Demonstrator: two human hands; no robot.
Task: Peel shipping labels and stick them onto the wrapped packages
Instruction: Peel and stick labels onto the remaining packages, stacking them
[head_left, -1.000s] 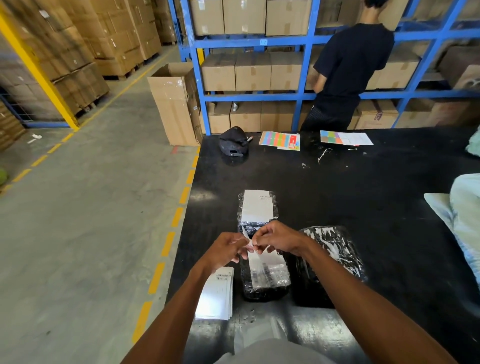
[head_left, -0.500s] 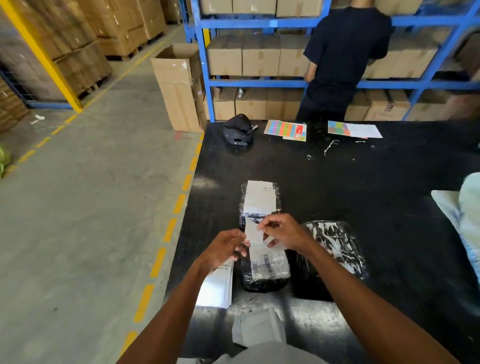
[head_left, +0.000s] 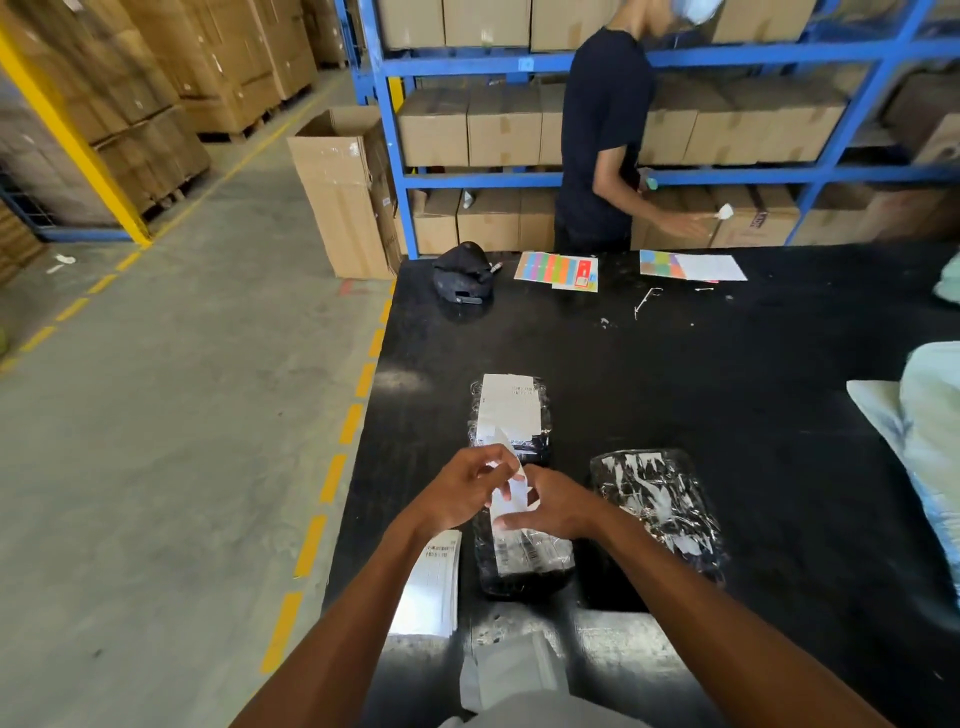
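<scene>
We see two packages labelled: one (head_left: 511, 415) at twelve o'clock, one (head_left: 524, 558) beneath our hands. Both hands' fingers (head_left: 511, 475) pinch a label (head_left: 506, 493), peeling; the package (head_left: 657, 512) at three o'clock remains bare.

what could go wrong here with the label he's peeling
The label looks half-peeled and curling between the left hand and right hand; it might fold and stick to itself. It hangs just above the near package, so it could land crooked. That package already seems to carry a label, risking a double.
</scene>
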